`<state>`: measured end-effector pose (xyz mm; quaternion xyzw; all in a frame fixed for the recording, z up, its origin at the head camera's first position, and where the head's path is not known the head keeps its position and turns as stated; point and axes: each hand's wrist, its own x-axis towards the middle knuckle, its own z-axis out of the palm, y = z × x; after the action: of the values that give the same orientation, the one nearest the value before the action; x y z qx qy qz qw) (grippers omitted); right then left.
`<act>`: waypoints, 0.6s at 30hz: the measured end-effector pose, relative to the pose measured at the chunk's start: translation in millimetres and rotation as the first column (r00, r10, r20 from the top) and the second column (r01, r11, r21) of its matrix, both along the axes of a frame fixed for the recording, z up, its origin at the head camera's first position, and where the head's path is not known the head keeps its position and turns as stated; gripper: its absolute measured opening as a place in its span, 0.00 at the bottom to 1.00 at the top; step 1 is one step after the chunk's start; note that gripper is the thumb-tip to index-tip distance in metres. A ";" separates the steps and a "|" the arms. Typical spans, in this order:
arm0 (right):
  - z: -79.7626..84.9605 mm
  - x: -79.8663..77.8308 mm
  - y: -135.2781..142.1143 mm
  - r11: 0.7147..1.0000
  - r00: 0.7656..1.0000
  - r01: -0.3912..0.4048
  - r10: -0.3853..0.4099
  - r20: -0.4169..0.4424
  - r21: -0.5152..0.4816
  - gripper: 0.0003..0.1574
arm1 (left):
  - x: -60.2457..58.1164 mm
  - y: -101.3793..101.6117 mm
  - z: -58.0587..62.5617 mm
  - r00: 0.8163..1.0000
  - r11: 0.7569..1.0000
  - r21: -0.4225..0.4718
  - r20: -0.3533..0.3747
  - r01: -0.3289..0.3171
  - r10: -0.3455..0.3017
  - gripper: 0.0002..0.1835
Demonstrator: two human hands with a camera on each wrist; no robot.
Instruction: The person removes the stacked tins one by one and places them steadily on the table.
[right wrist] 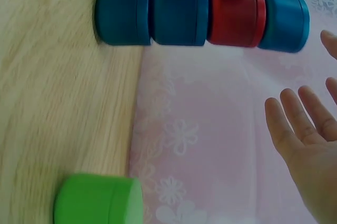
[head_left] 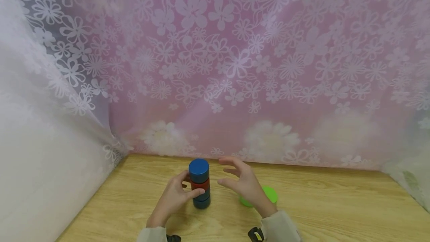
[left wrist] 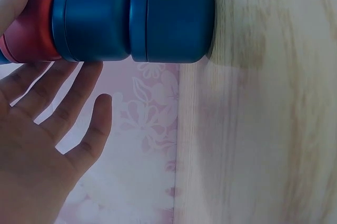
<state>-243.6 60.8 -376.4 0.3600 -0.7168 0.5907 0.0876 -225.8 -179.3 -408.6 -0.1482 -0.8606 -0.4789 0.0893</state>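
Note:
An upright stack of small round lidded tins stands on the table. From the top it runs blue tin (head_left: 199,169), red tin (right wrist: 234,13), then two more blue tins, the bottom one (left wrist: 174,19) on the wood. My left hand (head_left: 173,195) holds the stack around the red tin, thumb across the near side and fingers behind; the little finger stands off it. To the right of the stack, apart from it, my right hand (head_left: 245,182) is raised with its fingers spread and nothing in them. Under the right wrist is a green tin (right wrist: 95,200), partly hidden in the head view.
Green shows on both sides of the right wrist in the head view; whether it is one tin or two I cannot tell. The wood-patterned table (head_left: 336,197) ends at a pink flowered curtain (head_left: 235,85) behind. A white cloth (head_left: 40,160) hangs at the left.

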 end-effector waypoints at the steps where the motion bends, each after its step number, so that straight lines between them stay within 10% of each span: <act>1: -0.4 0.3 -2.5 1.000 1.000 -0.003 0.003 -0.001 0.000 0.31 | 0.1 -0.2 -0.3 1.000 1.000 0.001 0.001 0.000 0.000 0.31; 18: -5.2 3.5 -28.3 0.999 0.999 -0.041 0.041 0.035 0.002 0.37 | -0.3 -2.0 -2.1 1.000 1.000 -0.002 -0.020 0.012 -0.012 0.30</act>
<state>-240.1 32.5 -381.6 0.3643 -0.7114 0.5977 0.0625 -226.1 -181.3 -410.7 -0.1584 -0.8592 -0.4772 0.0949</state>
